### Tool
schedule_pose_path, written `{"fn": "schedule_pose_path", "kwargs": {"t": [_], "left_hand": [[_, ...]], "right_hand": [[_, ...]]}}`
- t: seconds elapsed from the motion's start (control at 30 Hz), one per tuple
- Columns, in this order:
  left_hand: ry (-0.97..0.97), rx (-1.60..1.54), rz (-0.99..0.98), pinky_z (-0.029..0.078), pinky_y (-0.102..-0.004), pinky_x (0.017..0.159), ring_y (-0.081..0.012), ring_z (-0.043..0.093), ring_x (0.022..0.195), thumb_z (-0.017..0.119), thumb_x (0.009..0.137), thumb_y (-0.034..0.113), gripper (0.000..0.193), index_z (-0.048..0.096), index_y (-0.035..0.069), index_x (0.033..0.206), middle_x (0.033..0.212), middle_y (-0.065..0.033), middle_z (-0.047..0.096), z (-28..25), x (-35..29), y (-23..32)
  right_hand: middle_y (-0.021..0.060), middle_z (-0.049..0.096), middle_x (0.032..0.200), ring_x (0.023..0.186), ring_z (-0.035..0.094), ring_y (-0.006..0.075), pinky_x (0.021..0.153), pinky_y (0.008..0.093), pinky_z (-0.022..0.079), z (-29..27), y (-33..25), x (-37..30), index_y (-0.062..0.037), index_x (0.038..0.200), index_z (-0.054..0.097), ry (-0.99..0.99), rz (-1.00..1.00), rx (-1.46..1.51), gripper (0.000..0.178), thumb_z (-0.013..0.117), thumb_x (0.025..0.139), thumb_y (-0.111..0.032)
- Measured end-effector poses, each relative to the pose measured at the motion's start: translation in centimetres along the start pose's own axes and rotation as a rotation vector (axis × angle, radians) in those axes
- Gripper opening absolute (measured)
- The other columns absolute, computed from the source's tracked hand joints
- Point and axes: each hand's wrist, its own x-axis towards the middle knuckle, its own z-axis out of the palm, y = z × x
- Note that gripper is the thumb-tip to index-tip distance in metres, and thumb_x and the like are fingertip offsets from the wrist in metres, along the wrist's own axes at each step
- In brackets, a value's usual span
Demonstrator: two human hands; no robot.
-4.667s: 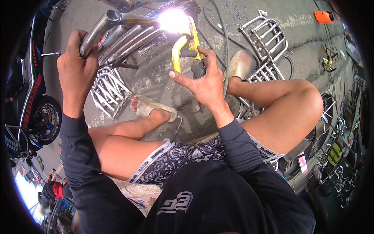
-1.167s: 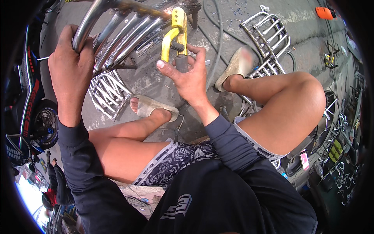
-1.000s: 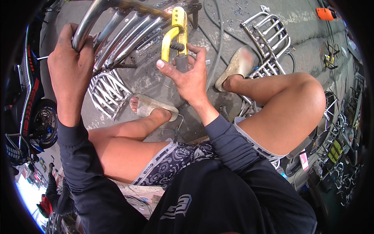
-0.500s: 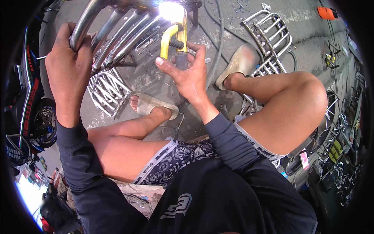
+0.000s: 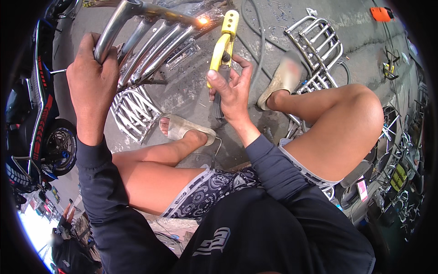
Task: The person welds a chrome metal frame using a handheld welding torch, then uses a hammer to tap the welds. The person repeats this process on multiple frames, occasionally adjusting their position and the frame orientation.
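Frame of shiny metal tubes (image 5: 153, 41) sits at the far left of my remote view, parallel bars slanting toward the near side. Left hand (image 5: 93, 75) wrapped round its thick end tube (image 5: 110, 34), fingers and thumb closed on the metal. Orange glow (image 5: 203, 20) at the right end of the top tube (image 5: 171, 15). Right hand (image 5: 231, 93) has a yellow clamp-headed tool (image 5: 221, 48) gripped, thumb against the yellow part, fingers curled about the dark handle (image 5: 218, 107). I read the tool's head as just right of the glow and apart from it (depth is hard to judge from where I sit). Nearer than the frame, on grey ground (image 5: 185, 93), a silvery tube rack (image 5: 132, 112); another rack (image 5: 319, 39) far right, near a pale sandal (image 5: 276, 84). Motorcycle (image 5: 43, 122) along the left rim.
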Motion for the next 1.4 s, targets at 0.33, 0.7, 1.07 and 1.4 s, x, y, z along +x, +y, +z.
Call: {"fn": "schedule_pose_path", "kwargs": {"t": [0.33,0.7,1.07,1.4], "left_hand": [[0.014,-0.181,-0.082,0.047,-0.0421,0.064,-0.0290,0.049,0.060,0.066,0.090,0.017,0.023,0.053,-0.001,0.087,0.066,-0.0190,0.055,-0.1,1.4,-8.0],[0.070,-0.250,-0.021,0.047,-0.0460,0.066,-0.0387,0.054,0.064,0.065,0.089,0.020,0.025,0.054,-0.003,0.089,0.070,-0.0230,0.057,2.2,1.3,-12.0],[0.025,-0.217,-0.022,0.051,-0.0472,0.071,-0.0387,0.062,0.071,0.082,0.080,0.038,0.057,0.054,-0.002,0.109,0.076,-0.0205,0.062,1.2,1.7,-9.5],[-0.012,-0.029,-0.001,0.051,-0.0448,0.065,-0.0339,0.063,0.066,0.096,0.070,0.040,0.067,0.048,0.001,0.096,0.072,-0.0168,0.061,0.9,1.7,-6.8]], "right_hand": [[0.0032,0.051,0.095,0.063,0.058,0.0121,0.053,0.0286,0.053,-5.7,-2.2,3.4,-0.0094,0.123,0.042,0.107,0.153,0.397,0.055,0.080,0.092,-0.035],[0.0089,0.056,0.099,0.067,0.057,0.0117,0.057,0.0287,0.054,-2.8,-7.6,3.6,-0.0017,0.145,0.031,0.182,-0.430,0.228,0.087,0.088,0.084,-0.026],[0.0018,0.058,0.086,0.054,0.050,0.0095,0.047,0.0266,0.045,-4.5,-9.9,12.6,-0.0048,0.123,0.052,0.156,-0.419,-0.365,0.056,0.086,0.083,-0.024],[0.0017,0.053,0.089,0.070,0.054,0.0149,0.066,0.0306,0.048,-15.1,0.3,17.9,-0.0069,0.109,0.060,0.270,0.212,0.037,0.053,0.091,0.078,-0.036]]}}
